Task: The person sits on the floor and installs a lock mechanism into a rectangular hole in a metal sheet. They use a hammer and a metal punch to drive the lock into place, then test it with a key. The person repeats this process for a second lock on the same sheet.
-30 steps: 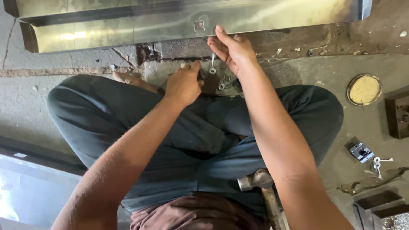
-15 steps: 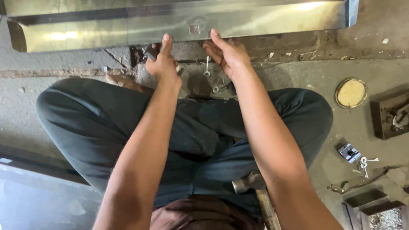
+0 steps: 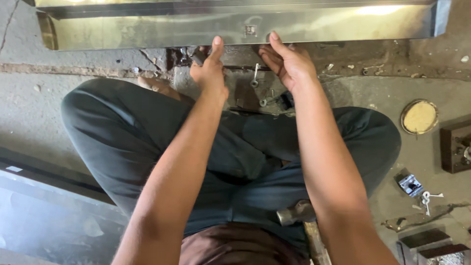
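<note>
Entry: 2 bare hands at a long sheet-metal channel on the floor.

Left hand: thumb raised against the channel's near edge, other fingers curled under; whether they grip anything cannot be told. 1 second ago it sat lower, on a dark fitting near the knees.

Right hand: fingers extended, tips touching the channel's lower edge, nothing visibly clasped. It has also moved up.

Between and just below the hands: small keys and hardware, indistinct.

Nearer the body, by the right forearm: hammer, handle cut off.
</note>
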